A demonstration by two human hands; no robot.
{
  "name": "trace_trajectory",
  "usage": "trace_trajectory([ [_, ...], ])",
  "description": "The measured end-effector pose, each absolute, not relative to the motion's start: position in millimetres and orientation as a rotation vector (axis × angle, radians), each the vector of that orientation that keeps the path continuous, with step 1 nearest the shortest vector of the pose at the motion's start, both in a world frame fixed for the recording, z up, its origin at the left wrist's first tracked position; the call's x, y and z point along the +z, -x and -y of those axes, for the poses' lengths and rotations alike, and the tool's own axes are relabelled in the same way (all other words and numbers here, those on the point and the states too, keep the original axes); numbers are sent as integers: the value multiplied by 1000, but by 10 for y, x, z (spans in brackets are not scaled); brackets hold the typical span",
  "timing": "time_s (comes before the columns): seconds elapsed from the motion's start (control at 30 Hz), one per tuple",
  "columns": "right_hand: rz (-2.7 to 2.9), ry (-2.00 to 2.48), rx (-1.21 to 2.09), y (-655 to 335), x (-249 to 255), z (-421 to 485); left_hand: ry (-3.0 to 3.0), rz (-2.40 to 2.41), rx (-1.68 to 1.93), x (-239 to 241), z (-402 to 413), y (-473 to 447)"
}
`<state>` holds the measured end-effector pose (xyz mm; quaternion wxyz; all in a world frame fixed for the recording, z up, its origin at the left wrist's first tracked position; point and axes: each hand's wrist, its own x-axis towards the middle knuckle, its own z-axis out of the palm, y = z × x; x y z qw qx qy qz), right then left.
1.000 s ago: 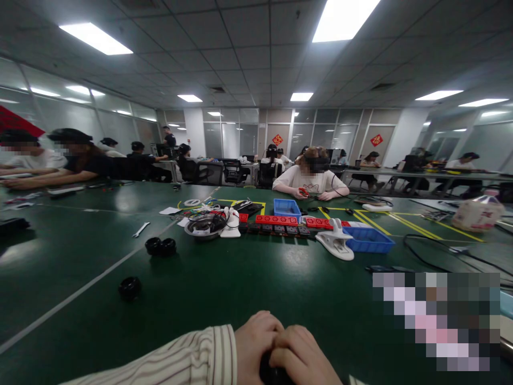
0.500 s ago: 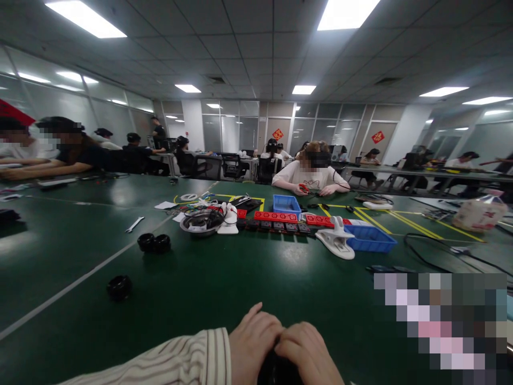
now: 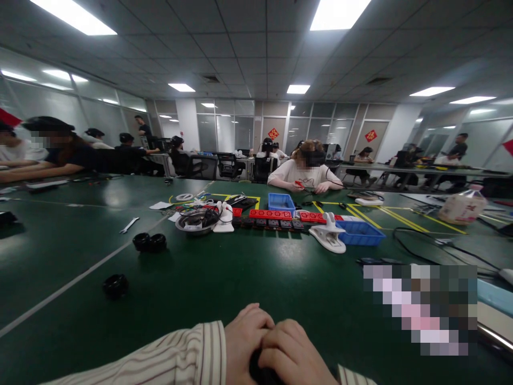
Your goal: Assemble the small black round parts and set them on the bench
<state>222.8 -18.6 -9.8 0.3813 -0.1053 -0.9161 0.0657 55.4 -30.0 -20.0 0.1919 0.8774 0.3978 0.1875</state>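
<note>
My left hand [image 3: 244, 338] and my right hand [image 3: 292, 353] are pressed together at the bottom edge of the view, over the green table [image 3: 248, 272]. Both curl round a small black object [image 3: 258, 370] that shows only between the fingers. A striped sleeve [image 3: 168, 358] covers my left forearm. What the black object is cannot be made out.
Black round parts lie to the left [image 3: 115, 285] and further back [image 3: 149, 241]. Mid-table stand a metal bowl [image 3: 195, 222], red and black power strips [image 3: 276, 218], two blue bins [image 3: 360, 233], a white clamp [image 3: 328, 235]. A person [image 3: 306, 174] sits opposite; other people work at the left.
The view has swung slightly, shifting the table's objects left. My hands stay clasped on the black object, drifting a little left and up in the picture.
</note>
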Motion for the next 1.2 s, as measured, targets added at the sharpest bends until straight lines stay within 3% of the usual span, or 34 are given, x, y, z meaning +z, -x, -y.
trace_trajectory([
  [0.17, 2287, 152, 130, -2217, 4, 170, -2439, -1127, 593, -171, 338, -548],
  [0.33, 2217, 347, 133, -2243, -29, 189, -2411, -1227, 760, -207, 374, -588],
  [0.53, 2229, 478, 185, -2234, -128, 225, -2447, -1228, 679, -250, 371, -614],
  [0.97, 2316, 68, 297, -2251, 24, 244, -2440, -1049, 534, -106, 330, -618],
  [1.2, 2170, 442, 327, -2262, -12, 313, -2485, -1245, 658, -124, 436, -669],
])
